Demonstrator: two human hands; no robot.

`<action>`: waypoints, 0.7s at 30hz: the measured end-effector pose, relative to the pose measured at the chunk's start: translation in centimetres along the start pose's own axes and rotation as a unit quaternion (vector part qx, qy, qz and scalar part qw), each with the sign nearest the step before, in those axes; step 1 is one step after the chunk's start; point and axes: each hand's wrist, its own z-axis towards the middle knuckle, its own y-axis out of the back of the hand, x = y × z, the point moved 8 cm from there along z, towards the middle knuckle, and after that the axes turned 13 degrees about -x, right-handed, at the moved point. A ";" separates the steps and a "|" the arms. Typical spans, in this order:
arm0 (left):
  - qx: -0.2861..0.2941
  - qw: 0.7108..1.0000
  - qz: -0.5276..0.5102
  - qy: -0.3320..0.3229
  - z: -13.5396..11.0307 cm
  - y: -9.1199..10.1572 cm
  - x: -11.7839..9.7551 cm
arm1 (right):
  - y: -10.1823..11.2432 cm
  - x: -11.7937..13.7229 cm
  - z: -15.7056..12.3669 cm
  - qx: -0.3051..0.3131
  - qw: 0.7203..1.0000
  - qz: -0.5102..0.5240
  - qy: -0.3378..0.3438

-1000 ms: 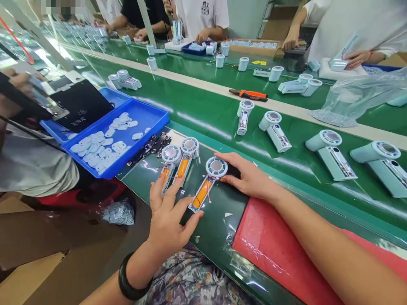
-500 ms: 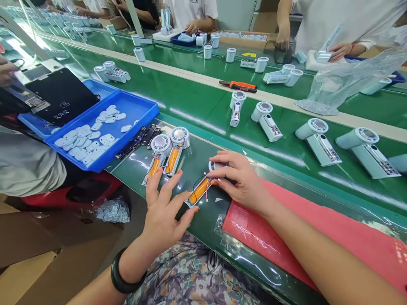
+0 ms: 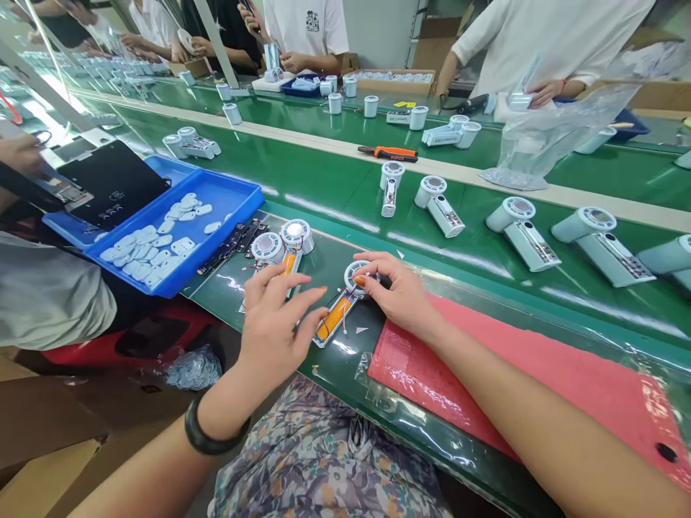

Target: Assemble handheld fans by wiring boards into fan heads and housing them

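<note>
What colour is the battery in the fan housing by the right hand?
The battery is orange, best seen in the head view.

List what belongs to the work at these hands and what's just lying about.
In the work: left hand; right hand; open fan with orange battery; two more open fans; circuit boards.
Lying about: orange-handled pliers; plastic bag; red mat; assembled fans.

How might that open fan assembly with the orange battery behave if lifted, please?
Its orange battery likely feels stiff and heavy; the thin wires look fragile and could snag; the round fan head may make it tip.
</note>
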 end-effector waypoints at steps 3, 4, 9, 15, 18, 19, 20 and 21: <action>0.047 0.998 -0.015 -0.046 2.1 -2.4 0.0 | 0.3 0.8 0.0 -0.019 0.998 -0.030 0.053; 0.069 0.996 -0.020 -0.056 2.6 -3.2 0.0 | 0.3 1.3 -0.1 -0.023 0.995 -0.046 0.081; 0.133 0.989 -0.047 -0.033 3.0 -3.9 -0.3 | -0.2 3.9 -1.3 0.008 0.967 -0.120 0.223; 0.128 0.986 -0.083 0.066 2.3 -3.0 0.1 | -1.4 3.9 -2.2 0.089 0.956 -0.116 0.254; 0.137 0.982 -0.080 0.098 2.0 -3.1 0.9 | -1.3 3.9 -2.2 0.080 0.956 -0.125 0.252; 0.145 0.981 -0.077 0.106 1.8 -3.0 1.2 | -1.3 4.1 -2.3 0.081 0.955 -0.129 0.256; 0.150 0.979 -0.075 0.113 1.6 -3.0 1.4 | -1.5 4.2 -2.4 0.085 0.953 -0.133 0.259; 0.153 0.978 -0.072 0.119 1.3 -2.9 1.7 | -1.7 4.4 -2.5 0.089 0.951 -0.139 0.260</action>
